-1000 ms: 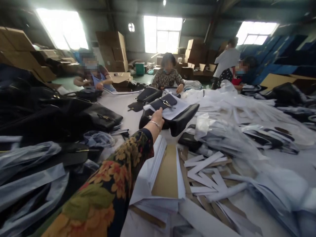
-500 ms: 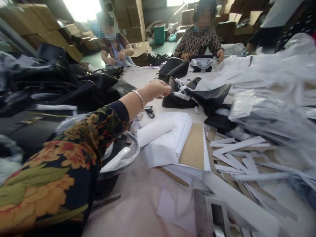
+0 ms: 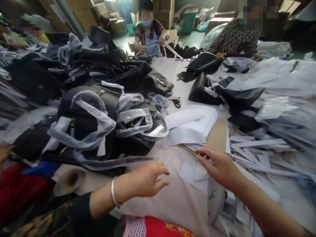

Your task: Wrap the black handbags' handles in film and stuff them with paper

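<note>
My left hand, a bangle on its wrist, hovers over the pale tabletop with thumb and fingers apart and nothing visible between them. My right hand is also open, its fingertips by the front edge of a stack of white paper and brown cardboard. Whether those fingertips touch the stack I cannot tell. Thin white sheets lie below it. Left of the stack sits a black bag with handles wrapped in clear plastic. A metal-edged holder stands partly hidden under my right forearm.
More black bags are heaped at the left. White strips and plastic sleeves cover the right side. A roll lies at the lower left. Across the table a person in an apron handles white straps; another person sits at the right.
My left hand has drawn back from the black bag across the table to the near side, and is now open. My right hand has come into view. The camera has turned left.
</note>
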`<action>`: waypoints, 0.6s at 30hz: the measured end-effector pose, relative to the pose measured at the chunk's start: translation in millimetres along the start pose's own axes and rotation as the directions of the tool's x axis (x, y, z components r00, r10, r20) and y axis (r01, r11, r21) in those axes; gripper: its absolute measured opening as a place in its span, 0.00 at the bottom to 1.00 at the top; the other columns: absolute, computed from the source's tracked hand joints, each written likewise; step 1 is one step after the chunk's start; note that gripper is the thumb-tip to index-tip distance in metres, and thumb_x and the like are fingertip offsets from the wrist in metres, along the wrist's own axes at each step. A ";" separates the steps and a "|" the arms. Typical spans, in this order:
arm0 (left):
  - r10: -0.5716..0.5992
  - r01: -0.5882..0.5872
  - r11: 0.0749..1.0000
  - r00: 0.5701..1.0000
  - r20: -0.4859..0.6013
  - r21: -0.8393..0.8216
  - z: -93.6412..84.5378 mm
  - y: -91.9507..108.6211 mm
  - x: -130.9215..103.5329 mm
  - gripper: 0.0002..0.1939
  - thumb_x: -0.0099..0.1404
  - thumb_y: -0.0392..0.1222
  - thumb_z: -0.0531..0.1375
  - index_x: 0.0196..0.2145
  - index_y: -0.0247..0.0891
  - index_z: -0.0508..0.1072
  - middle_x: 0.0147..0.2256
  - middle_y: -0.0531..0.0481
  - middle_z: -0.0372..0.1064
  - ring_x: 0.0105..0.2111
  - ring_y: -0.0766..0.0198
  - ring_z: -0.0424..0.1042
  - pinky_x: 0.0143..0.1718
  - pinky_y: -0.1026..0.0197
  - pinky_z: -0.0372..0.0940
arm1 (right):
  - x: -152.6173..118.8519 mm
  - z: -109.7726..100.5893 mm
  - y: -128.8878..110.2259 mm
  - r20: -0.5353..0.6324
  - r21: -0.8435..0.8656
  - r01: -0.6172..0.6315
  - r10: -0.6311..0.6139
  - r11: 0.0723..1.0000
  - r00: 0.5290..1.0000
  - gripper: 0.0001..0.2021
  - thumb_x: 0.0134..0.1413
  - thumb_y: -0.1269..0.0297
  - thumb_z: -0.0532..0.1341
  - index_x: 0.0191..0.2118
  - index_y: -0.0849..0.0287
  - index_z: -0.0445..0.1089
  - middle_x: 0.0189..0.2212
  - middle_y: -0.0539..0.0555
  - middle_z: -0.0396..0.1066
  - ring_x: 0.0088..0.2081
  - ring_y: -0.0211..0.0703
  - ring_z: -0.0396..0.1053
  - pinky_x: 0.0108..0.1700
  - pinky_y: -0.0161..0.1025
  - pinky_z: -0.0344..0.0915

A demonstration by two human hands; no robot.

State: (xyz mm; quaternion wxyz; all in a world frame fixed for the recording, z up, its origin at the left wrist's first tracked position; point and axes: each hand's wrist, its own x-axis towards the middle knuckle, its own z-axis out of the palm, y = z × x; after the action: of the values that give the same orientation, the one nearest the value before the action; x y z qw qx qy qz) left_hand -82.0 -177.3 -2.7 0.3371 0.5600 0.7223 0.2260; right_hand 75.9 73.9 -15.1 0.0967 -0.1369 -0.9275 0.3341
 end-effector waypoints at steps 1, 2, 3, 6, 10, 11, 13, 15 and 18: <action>-0.085 0.084 0.996 0.996 -0.029 -0.025 20.9 -5.5 -9.3 0.14 0.66 0.44 0.62 0.47 0.36 0.77 0.42 0.41 0.78 0.42 0.54 0.77 0.47 0.55 0.71 | 9.3 2.2 -1.5 -0.002 -0.030 0.016 -0.016 0.999 1.000 0.11 0.63 0.61 0.57 0.43 0.57 0.75 0.39 0.56 0.77 0.39 0.46 0.75 0.42 0.41 0.73; -0.128 0.126 0.991 0.991 -0.049 -0.050 37.5 -10.4 -16.8 0.14 0.65 0.44 0.63 0.46 0.37 0.78 0.41 0.41 0.78 0.41 0.54 0.77 0.47 0.53 0.72 | 17.6 3.6 -2.8 -0.002 -0.057 0.026 -0.026 0.998 1.000 0.11 0.63 0.61 0.57 0.43 0.58 0.75 0.39 0.56 0.76 0.40 0.47 0.75 0.42 0.41 0.72; -0.134 0.128 0.988 0.989 -0.067 -0.084 48.7 -14.6 -23.4 0.13 0.65 0.44 0.63 0.46 0.38 0.78 0.41 0.41 0.78 0.41 0.53 0.77 0.47 0.53 0.72 | 25.1 4.6 -4.1 0.002 -0.076 0.031 -0.031 0.997 1.000 0.12 0.64 0.60 0.57 0.44 0.58 0.75 0.40 0.57 0.76 0.40 0.47 0.75 0.42 0.40 0.72; -0.039 0.002 0.985 0.976 -0.213 -0.173 46.6 -21.4 -44.3 0.14 0.65 0.43 0.62 0.49 0.45 0.76 0.42 0.45 0.78 0.43 0.55 0.77 0.48 0.54 0.73 | 40.6 10.3 -10.1 0.027 -0.078 0.040 -0.038 0.996 0.999 0.13 0.65 0.59 0.56 0.45 0.57 0.75 0.39 0.56 0.76 0.40 0.45 0.75 0.39 0.38 0.72; -0.005 -0.019 0.999 0.788 -0.616 -0.032 -17.8 -24.4 -85.0 0.19 0.66 0.36 0.60 0.53 0.53 0.74 0.45 0.48 0.78 0.45 0.56 0.77 0.48 0.53 0.74 | 48.2 36.3 -21.4 0.062 0.016 0.109 -0.110 0.994 0.992 0.12 0.66 0.58 0.56 0.43 0.54 0.76 0.38 0.55 0.77 0.37 0.44 0.76 0.39 0.37 0.73; -0.012 0.048 0.998 0.695 -0.719 0.030 -38.5 -26.3 -97.4 0.20 0.66 0.36 0.60 0.53 0.54 0.74 0.46 0.49 0.78 0.47 0.55 0.77 0.50 0.52 0.74 | 49.9 45.5 -23.7 0.065 0.049 0.128 -0.131 0.991 0.989 0.12 0.65 0.58 0.56 0.42 0.54 0.77 0.38 0.55 0.77 0.37 0.44 0.76 0.39 0.36 0.73; -0.010 0.244 0.963 0.459 -0.888 0.115 -81.5 -35.3 -123.2 0.19 0.66 0.37 0.61 0.53 0.52 0.74 0.48 0.49 0.76 0.49 0.55 0.75 0.54 0.50 0.71 | 55.4 64.1 -28.2 0.052 0.110 0.177 -0.184 0.978 0.982 0.11 0.63 0.56 0.59 0.41 0.53 0.77 0.38 0.55 0.79 0.35 0.43 0.77 0.38 0.35 0.75; -0.013 0.437 0.894 0.239 -0.971 0.096 -126.7 -53.9 -149.5 0.15 0.65 0.40 0.61 0.50 0.47 0.76 0.48 0.48 0.76 0.48 0.55 0.75 0.56 0.51 0.69 | 63.3 80.6 -35.0 0.028 0.166 0.243 -0.251 0.956 0.968 0.12 0.61 0.54 0.61 0.40 0.53 0.78 0.38 0.55 0.80 0.33 0.44 0.78 0.36 0.33 0.76; -0.143 0.572 0.816 0.061 -0.988 -0.083 -198.5 -97.6 -185.1 0.16 0.64 0.47 0.60 0.48 0.41 0.77 0.47 0.47 0.77 0.43 0.56 0.77 0.51 0.55 0.71 | 75.6 100.2 -53.0 0.062 0.243 0.338 -0.362 0.909 0.930 0.10 0.60 0.54 0.62 0.38 0.52 0.79 0.35 0.54 0.80 0.32 0.44 0.79 0.35 0.31 0.76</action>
State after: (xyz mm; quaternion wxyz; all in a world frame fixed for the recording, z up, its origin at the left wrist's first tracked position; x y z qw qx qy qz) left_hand -266.0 -371.5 104.9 -0.2585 0.1275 0.9059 0.3103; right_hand -32.5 -0.6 -50.2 0.1207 0.0616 -0.8962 0.4225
